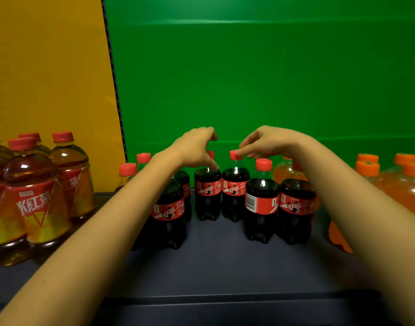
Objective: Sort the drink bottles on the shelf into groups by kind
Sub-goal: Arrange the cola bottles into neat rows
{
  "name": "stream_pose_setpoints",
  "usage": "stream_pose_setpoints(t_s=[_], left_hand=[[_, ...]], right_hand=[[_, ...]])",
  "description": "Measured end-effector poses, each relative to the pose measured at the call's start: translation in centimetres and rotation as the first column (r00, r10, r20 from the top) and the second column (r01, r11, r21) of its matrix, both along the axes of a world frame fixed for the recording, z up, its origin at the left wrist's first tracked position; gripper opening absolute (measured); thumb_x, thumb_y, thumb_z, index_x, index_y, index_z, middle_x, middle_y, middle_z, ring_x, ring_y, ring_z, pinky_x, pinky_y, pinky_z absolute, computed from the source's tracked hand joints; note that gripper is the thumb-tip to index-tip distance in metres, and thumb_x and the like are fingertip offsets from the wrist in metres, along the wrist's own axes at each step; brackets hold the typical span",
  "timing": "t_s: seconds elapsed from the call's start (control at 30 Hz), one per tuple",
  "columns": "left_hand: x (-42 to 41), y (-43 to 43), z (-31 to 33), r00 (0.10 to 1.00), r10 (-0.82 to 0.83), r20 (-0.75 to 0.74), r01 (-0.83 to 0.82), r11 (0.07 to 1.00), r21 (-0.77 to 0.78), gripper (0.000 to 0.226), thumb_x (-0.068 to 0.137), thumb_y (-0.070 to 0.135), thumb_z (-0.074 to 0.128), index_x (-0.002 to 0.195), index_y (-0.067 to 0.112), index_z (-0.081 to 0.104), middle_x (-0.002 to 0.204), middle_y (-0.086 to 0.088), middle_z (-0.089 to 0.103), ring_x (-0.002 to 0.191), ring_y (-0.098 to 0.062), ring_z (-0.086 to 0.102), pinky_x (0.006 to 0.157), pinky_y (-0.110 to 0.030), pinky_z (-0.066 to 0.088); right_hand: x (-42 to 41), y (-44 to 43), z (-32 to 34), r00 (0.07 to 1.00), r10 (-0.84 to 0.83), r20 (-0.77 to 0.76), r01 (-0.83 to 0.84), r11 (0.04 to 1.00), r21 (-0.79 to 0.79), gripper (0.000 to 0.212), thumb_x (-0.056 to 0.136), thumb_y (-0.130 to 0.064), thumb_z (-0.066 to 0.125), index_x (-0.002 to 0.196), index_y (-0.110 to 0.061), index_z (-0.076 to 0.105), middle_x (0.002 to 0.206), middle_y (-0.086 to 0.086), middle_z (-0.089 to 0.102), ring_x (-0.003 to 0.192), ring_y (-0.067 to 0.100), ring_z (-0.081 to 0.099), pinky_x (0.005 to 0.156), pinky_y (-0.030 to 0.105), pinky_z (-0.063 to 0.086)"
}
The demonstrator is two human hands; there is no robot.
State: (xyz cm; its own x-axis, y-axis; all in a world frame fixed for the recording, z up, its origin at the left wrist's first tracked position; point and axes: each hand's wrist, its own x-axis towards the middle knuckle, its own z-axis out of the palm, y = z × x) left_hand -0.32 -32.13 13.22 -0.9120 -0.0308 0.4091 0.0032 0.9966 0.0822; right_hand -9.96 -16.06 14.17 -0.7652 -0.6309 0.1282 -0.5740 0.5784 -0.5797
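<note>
Hands: left hand [197,147] clawed round a back-row cola bottle [207,191] at its cap; right hand [260,140], fingertips on the neighbouring cap [234,155]; grip on either not determinable. Cola group mid shelf [225,267], tea bottles [37,203] left, orange bottles [409,189] right. Recommended: grasp necks low, lift straight, clear front-row bottles.

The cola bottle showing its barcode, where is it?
Head view, right of centre: the barcode cola bottle stands in the front row, below the right hand, with another cola bottle close at its right.
</note>
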Motion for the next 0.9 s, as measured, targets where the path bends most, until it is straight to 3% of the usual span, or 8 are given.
stream_pose_setpoints(t_s=[0.1,0.17,0.27,0.43,0.6,0.67,0.8,0.9], left_hand=[[1.9,2.2,-1.4,0.946,-0.134,-0.297,0.202,0.956,0.212,0.044,0.075,0.030,0.073,0.109,0.008,0.055,0.108,-0.005,0.063,0.099,-0.024,0.059,0.089,-0.036,0.047],[2.9,3.8,-3.0,0.927,-0.170,-0.334,0.290,0.890,0.352,0.042,0.074,0.030,0.074,0.105,0.009,0.055,0.100,-0.001,0.063,0.089,-0.021,0.061,0.083,-0.037,0.050],[3.2,5.4,-6.0,0.926,-0.183,-0.330,0.318,0.851,0.418,0.059,0.068,0.035,0.078,0.115,0.012,0.049,0.113,0.000,0.059,0.096,-0.018,0.057,0.088,-0.037,0.049],[2.0,7.3,-10.4,0.958,-0.126,-0.256,0.252,0.795,0.552,0.089,0.060,0.040,0.082,0.129,0.015,0.033,0.117,0.005,0.047,0.106,-0.013,0.052,0.096,-0.032,0.045],[0.8,9.4,-12.9,0.969,-0.089,-0.228,0.218,0.743,0.633,0.100,0.055,0.035,0.086,0.133,0.017,0.025,0.132,0.001,0.048,0.120,-0.015,0.049,0.098,-0.023,0.039],[0.6,10.2,-13.2,0.966,-0.054,-0.252,0.210,0.734,0.646,0.106,0.053,0.035,0.087,0.135,0.016,0.023,0.136,-0.001,0.043,0.124,-0.017,0.045,0.103,-0.030,0.039],[0.4,11.0,-13.2,0.957,0.041,-0.288,0.156,0.762,0.629,0.101,0.052,0.042,0.085,0.132,0.016,0.029,0.131,-0.001,0.042,0.119,-0.020,0.047,0.094,-0.038,0.046],[0.6,10.7,-13.1,0.951,0.070,-0.302,0.141,0.768,0.624,0.090,0.052,0.046,0.084,0.124,0.021,0.037,0.122,0.002,0.050,0.111,-0.018,0.053,0.087,-0.038,0.049]], right_hand=[[2.0,2.8,-0.8,0.984,-0.060,-0.167,0.013,0.962,-0.274,0.029,0.081,-0.024,0.069,0.107,-0.012,0.066,0.109,0.006,0.068,0.099,0.015,0.062,0.091,0.025,0.048],[3.8,4.8,-2.4,0.967,-0.110,-0.231,-0.005,0.896,-0.445,0.025,0.081,-0.017,0.068,0.106,-0.013,0.066,0.103,0.000,0.067,0.090,0.008,0.061,0.080,0.012,0.047],[5.5,7.3,-5.3,0.882,-0.291,-0.370,0.030,0.819,-0.573,0.033,0.081,-0.014,0.068,0.113,-0.016,0.062,0.108,-0.006,0.060,0.103,0.005,0.054,0.092,0.013,0.038],[6.2,9.2,-10.4,0.886,-0.373,-0.276,0.138,0.779,-0.611,0.064,0.076,-0.020,0.072,0.131,-0.012,0.041,0.127,0.003,0.046,0.111,0.008,0.043,0.096,0.023,0.034],[6.6,9.3,-13.5,0.896,-0.369,-0.248,0.162,0.791,-0.590,0.068,0.076,-0.023,0.073,0.132,-0.016,0.036,0.123,-0.006,0.040,0.111,0.002,0.038,0.091,0.018,0.031],[6.7,9.2,-14.2,0.894,-0.363,-0.263,0.143,0.787,-0.600,0.071,0.076,-0.022,0.073,0.134,-0.016,0.033,0.123,-0.008,0.038,0.114,0.003,0.038,0.094,0.020,0.032],[6.5,9.2,-15.6,0.924,-0.309,-0.225,0.103,0.768,-0.633,0.079,0.075,-0.026,0.073,0.139,-0.026,0.026,0.132,-0.008,0.043,0.122,0.010,0.045,0.101,0.030,0.040],[6.5,9.4,-15.6,0.945,-0.279,-0.169,0.100,0.739,-0.666,0.079,0.073,-0.029,0.075,0.137,-0.031,0.028,0.127,-0.010,0.048,0.113,0.004,0.052,0.093,0.020,0.044]])
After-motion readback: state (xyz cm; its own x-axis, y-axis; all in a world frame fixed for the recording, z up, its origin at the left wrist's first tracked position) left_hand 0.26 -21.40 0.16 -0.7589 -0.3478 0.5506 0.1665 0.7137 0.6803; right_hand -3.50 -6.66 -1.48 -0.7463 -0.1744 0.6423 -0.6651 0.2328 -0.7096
